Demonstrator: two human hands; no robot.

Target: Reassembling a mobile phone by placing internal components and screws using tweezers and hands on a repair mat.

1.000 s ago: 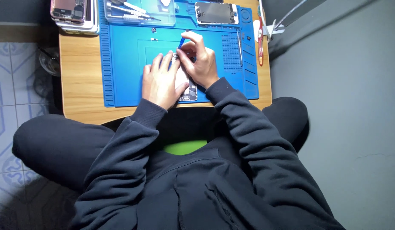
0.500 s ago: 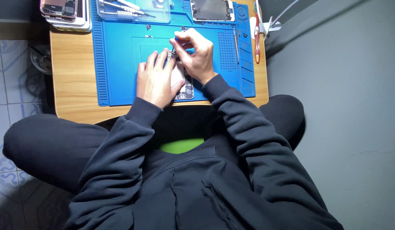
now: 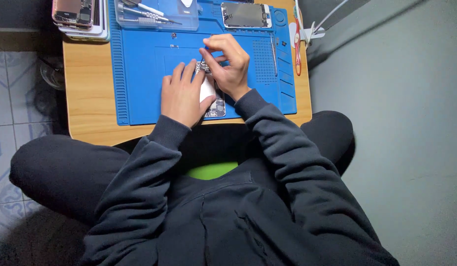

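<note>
My left hand lies flat, pinning the opened phone beneath its fingers, while my right hand pinches a thin tool, best kept steady and upright.

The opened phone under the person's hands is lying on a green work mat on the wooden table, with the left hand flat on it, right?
Not quite: the work mat is blue, not green, as the head view shows. The rest holds: the opened phone lies on it on the wooden table, the left hand resting flat on it while the right hand works at its upper end with a thin tool.
</note>
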